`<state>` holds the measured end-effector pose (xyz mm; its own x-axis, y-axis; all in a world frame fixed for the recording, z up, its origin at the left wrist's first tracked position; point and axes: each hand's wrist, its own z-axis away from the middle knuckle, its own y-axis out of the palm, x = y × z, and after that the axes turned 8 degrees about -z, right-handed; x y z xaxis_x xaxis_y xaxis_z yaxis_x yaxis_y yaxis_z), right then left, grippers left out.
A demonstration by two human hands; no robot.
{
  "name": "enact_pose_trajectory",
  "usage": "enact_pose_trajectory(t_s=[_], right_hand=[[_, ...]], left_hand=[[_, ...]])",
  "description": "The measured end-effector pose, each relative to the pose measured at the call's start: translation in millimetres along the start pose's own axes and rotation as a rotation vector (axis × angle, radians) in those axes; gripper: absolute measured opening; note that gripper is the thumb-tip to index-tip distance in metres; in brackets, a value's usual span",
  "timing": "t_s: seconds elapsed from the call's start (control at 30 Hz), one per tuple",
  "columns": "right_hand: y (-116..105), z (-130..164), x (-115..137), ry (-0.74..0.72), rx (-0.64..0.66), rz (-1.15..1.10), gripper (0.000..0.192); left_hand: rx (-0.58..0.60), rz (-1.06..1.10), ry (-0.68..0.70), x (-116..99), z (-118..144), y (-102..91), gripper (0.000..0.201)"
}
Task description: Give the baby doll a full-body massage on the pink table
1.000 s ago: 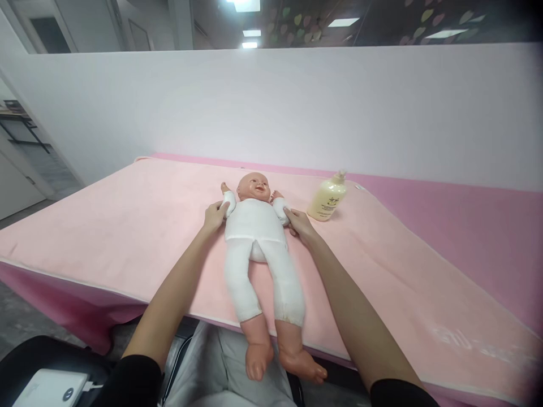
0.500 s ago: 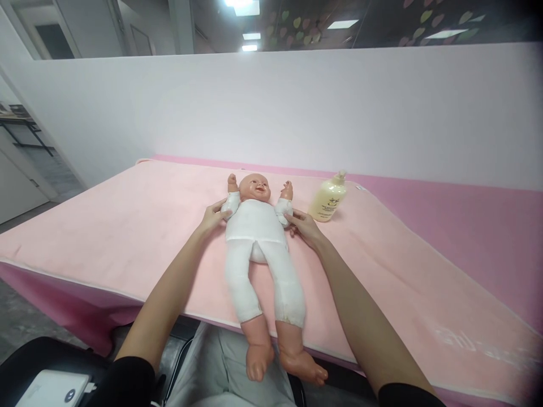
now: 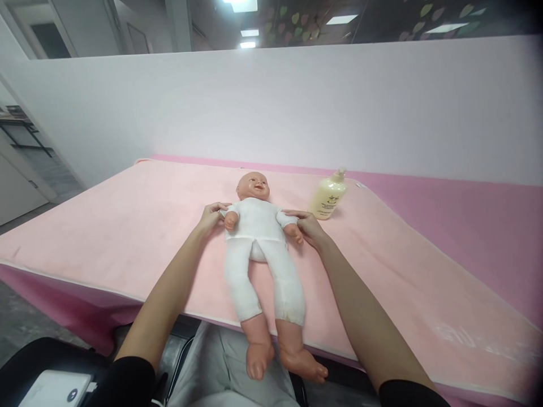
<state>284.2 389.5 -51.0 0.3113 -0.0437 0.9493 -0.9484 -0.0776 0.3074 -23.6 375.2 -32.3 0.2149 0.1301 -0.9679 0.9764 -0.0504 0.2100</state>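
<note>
A baby doll (image 3: 255, 220) with a white cloth body lies on its back, its feet hanging past the table's near edge. My left hand (image 3: 211, 217) is closed around the doll's arm on the left, by the sleeve. On the other side my right hand (image 3: 310, 226) grips the doll's other arm, thumb and fingers about the sleeve. Both doll arms point down towards its hips. Just beyond my right hand stands a pale yellow pump bottle (image 3: 326, 199), tilted in view and apart from the fingers.
A light pink towel (image 3: 127, 226) covers much of the table, over a darker pink cloth (image 3: 466, 226). Behind it rises a white partition (image 3: 271, 107). A white device (image 3: 55, 389) rests on a black chair (image 3: 25, 359) at lower left.
The doll's arms have swung from raised beside its head to lowered along its body, with my hands still at them. The bottle has stayed in place.
</note>
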Motion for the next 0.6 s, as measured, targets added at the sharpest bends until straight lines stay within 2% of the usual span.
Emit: enact_pose_trajectory(t_s=[0.13,0.23,0.37,0.47,0.6], right_hand=[[2,3,4,0.025,0.029,0.009,0.027],[5,3,5,0.019,0.06,0.044,0.023],[9,2,3,0.009,0.049,0.103,0.036],[12,-1,1,0.019,0.012,0.164,0.044],[16,-6,-4,0.01,-0.075,0.214,0.047]], left_hand=[[-0.002,-0.034,0.003,1,-2,-2.6,0.03],[0.057,-0.073,0.032,2,-4,-3.7,0.045],[0.069,-0.07,0.061,7,-6,-3.7,0.057],[-0.002,-0.139,0.072,13,-10,-3.7,0.059],[-0.18,-0.276,0.099,22,-18,-4.5,0.046]])
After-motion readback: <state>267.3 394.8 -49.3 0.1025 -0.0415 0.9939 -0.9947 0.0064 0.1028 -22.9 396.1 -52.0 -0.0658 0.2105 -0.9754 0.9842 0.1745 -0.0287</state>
